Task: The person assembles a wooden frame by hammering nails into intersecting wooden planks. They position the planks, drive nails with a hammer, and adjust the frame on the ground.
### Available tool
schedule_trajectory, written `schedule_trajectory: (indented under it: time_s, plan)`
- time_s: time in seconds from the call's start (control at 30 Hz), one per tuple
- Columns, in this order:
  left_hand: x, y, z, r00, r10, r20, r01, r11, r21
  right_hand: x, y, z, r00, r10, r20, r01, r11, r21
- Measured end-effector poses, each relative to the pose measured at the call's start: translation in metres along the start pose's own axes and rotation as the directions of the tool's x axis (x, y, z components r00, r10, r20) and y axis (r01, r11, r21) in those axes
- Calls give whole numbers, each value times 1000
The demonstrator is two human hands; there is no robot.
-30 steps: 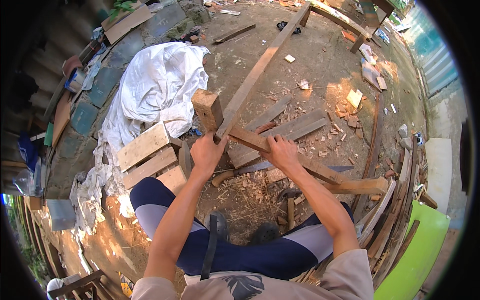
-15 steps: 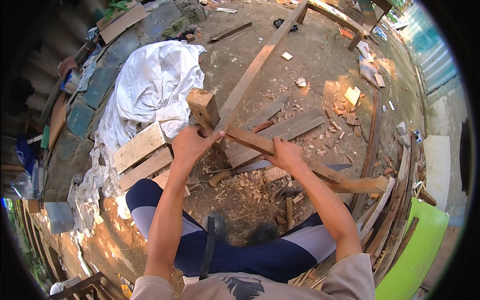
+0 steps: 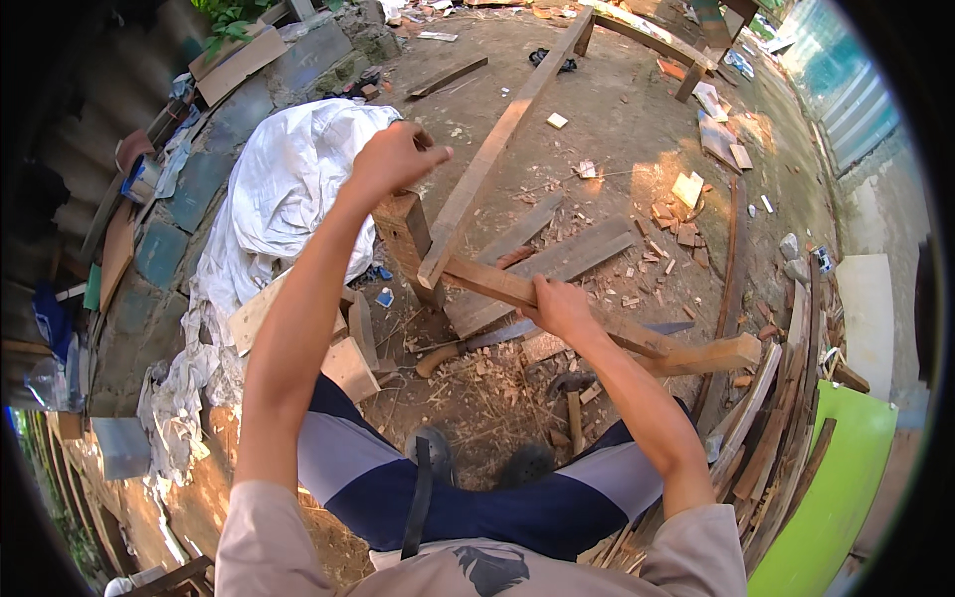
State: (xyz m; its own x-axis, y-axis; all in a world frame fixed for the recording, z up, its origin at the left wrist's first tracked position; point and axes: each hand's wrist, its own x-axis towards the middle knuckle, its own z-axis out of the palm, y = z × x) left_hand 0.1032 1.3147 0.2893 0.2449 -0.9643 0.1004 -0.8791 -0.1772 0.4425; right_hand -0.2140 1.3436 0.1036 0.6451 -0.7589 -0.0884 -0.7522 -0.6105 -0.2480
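Observation:
My right hand (image 3: 563, 306) is wrapped around a wooden crosspiece (image 3: 489, 281) of a frame. The crosspiece runs between a thick wooden post (image 3: 406, 244) on the left and another squared timber (image 3: 711, 356) on the right. My left hand (image 3: 396, 159) is raised just above the left post, with thumb and fingers apart and nothing seen in them. A long wooden rail (image 3: 502, 139) stretches away from the joint by that post. Below the crosspiece lies a handsaw with a wooden handle (image 3: 438, 360); the crosspiece and my right arm partly cover its blade.
A hammer (image 3: 574, 413) sits among wood shavings (image 3: 482, 393) by my feet. Loose boards (image 3: 547, 274) lie beyond the crosspiece. White cloth (image 3: 288, 189) and wood blocks (image 3: 348, 370) are at left. Stacked wood strips (image 3: 771, 438) and a green panel (image 3: 831, 478) are at right.
My left hand has let go of the joint by the left post and risen above the post's top. My right hand still grips the crosspiece. The view has shifted slightly.

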Motion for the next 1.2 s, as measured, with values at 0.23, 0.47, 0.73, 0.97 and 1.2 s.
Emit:
schedule_trajectory:
  time_s: [0.23,0.47,0.73,0.97,1.2]
  plan:
    - [49,-120,72,672,-121,731,524,775,-353,-6,-50,-38,976,47,-213,16,958,285]
    - [23,-75,147,541,109,834,614,627,-480,17,-102,-40,946,127,-297,-88,986,142]
    - [11,-79,132,508,113,854,696,531,-484,-28,-85,2,546,521,656,-604,-299,739]
    - [23,-81,143,644,179,744,515,619,-594,22,-65,92,439,829,347,379,-521,765]
    - [30,-87,113,558,193,807,530,666,-525,10,-108,66,469,777,420,276,-580,766]
